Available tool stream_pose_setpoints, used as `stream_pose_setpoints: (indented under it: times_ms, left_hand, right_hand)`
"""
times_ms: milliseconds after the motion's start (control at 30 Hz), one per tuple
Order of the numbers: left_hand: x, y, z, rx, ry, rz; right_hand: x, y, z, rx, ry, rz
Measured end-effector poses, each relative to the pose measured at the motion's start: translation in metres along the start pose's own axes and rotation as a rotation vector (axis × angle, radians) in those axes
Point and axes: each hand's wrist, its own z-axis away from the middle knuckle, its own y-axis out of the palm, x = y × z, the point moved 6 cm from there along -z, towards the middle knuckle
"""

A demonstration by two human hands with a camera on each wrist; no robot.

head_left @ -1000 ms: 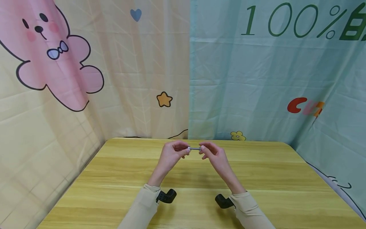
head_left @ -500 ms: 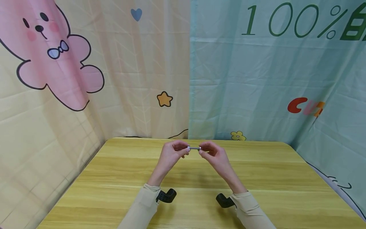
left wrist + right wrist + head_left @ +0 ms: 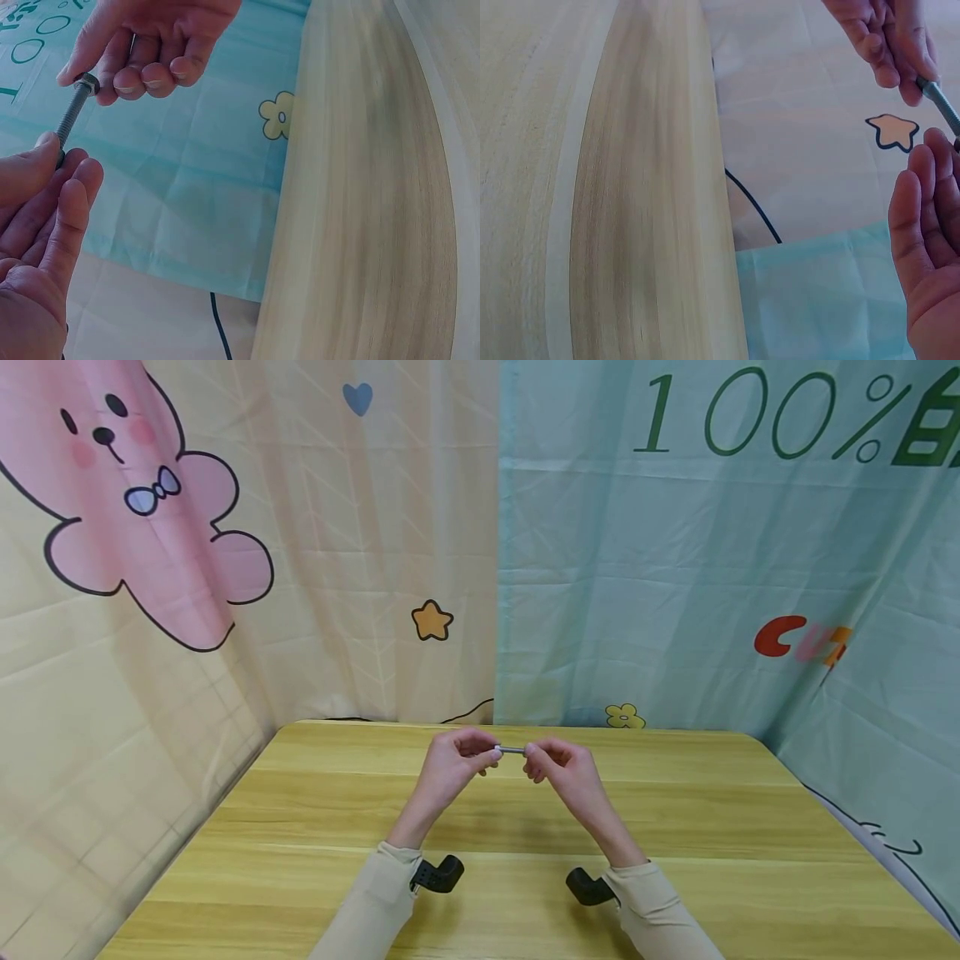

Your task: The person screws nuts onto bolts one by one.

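A grey metal bolt (image 3: 512,750) with a threaded shank is held level between both hands above the table. My left hand (image 3: 459,757) pinches its left end between thumb and fingers. At the other end, my right hand (image 3: 558,762) grips with thumb and index finger, its other fingers curled in. The left wrist view shows a hexagonal piece (image 3: 88,82) on the bolt's end at the right thumb. A small dark part (image 3: 60,159) shows at the left fingertips; whether this is the head or a nut I cannot tell.
Beneath the hands spreads a wooden table (image 3: 480,893). Behind it hang a cream curtain (image 3: 337,568) and a blue-green curtain (image 3: 637,568) with printed figures. Black camera mounts (image 3: 438,873) sit at both wrists, over beige sleeves.
The right fingers loosened and straightened at the bolt's right end half a second ago; now they are curled round it again. My left hand has stayed nearly still, holding its end.
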Motion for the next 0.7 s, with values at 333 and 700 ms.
stream_pose_setpoints:
  times_ms: [333,700]
  left_hand:
    - [0.002,-0.001,-0.001,0.000,-0.002,0.000]
    - [0.002,-0.001,-0.001,0.003,-0.012,0.003]
  right_hand:
    - [-0.029,-0.005,-0.009,-0.027,-0.035,0.003]
    - [-0.014,-0.001,-0.006,0.033,-0.131,0.020]
